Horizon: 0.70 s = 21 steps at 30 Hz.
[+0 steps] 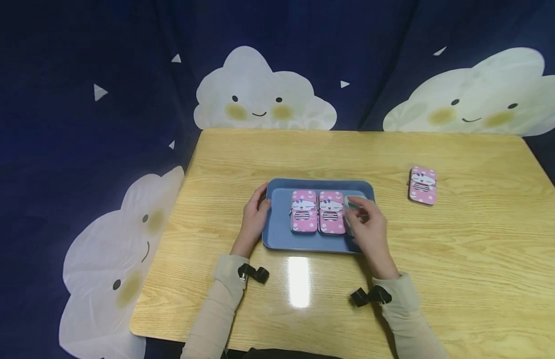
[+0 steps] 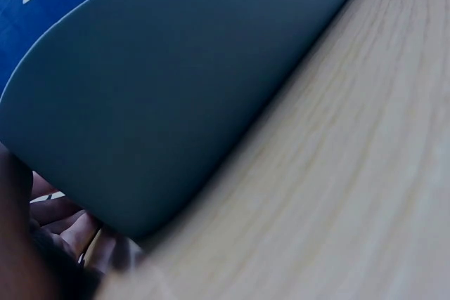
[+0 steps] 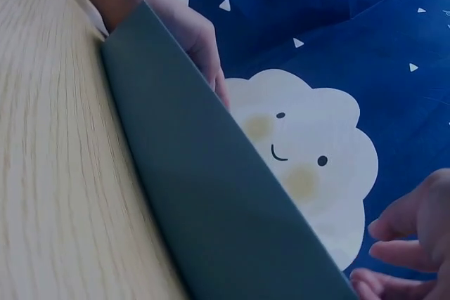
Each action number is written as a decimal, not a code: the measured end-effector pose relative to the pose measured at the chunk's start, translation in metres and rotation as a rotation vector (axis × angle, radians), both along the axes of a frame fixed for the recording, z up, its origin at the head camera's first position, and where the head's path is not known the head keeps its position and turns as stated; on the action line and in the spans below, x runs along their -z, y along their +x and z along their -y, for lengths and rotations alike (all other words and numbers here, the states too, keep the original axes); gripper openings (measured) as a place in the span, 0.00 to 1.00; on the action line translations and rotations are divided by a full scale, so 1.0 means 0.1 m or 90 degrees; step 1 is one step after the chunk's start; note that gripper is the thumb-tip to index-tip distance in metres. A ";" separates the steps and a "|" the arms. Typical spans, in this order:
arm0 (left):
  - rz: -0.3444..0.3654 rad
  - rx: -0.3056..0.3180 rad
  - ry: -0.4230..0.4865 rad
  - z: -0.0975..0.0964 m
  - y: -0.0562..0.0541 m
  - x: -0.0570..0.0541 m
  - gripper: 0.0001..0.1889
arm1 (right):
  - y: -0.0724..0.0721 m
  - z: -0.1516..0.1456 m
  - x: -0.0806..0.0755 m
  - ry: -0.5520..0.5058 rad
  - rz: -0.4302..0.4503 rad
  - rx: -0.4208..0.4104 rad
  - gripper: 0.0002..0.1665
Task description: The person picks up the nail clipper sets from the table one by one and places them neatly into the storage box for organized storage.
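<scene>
My left hand [image 1: 256,214] grips the left end of a blue-grey tray [image 1: 282,243], its thumb at the rim. In the left wrist view, its fingers [image 2: 81,233] show partly behind the tray corner. Inside the tray lie two pink tins side by side, a left tin [image 1: 304,212] and a middle tin [image 1: 332,213], each with a white cartoon animal. Over the tray's right end my right hand [image 1: 370,227] hovers with bent fingers above a pale green item [image 1: 355,200], which it mostly covers. In the right wrist view, its fingertips stand apart with nothing visible between them.
Another pink tin [image 1: 423,186] lies on the wooden table [image 1: 475,259], right of the tray. A dark blue curtain [image 1: 362,30] with white smiling clouds hangs behind the table and along its left side. Black straps circle both sleeves.
</scene>
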<state>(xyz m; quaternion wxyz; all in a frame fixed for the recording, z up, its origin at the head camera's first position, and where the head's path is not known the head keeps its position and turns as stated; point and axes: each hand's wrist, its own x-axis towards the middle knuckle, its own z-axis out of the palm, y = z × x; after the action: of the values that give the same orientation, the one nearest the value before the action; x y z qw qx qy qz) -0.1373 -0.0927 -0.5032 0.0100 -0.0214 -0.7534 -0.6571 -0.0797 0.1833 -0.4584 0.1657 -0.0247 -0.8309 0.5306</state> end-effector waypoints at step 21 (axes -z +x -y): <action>0.016 0.029 -0.013 0.00 0.14 -0.39 0.26 | -0.01 -0.30 -0.32 -0.015 -0.239 0.113 0.10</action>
<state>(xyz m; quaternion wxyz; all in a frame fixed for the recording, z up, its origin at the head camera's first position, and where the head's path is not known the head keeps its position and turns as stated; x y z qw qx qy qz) -0.1232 -0.0924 -0.4637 -0.0150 -0.0303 -0.7596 -0.6496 -0.0809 0.2129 -0.4263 0.3636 0.0000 -0.7737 0.5188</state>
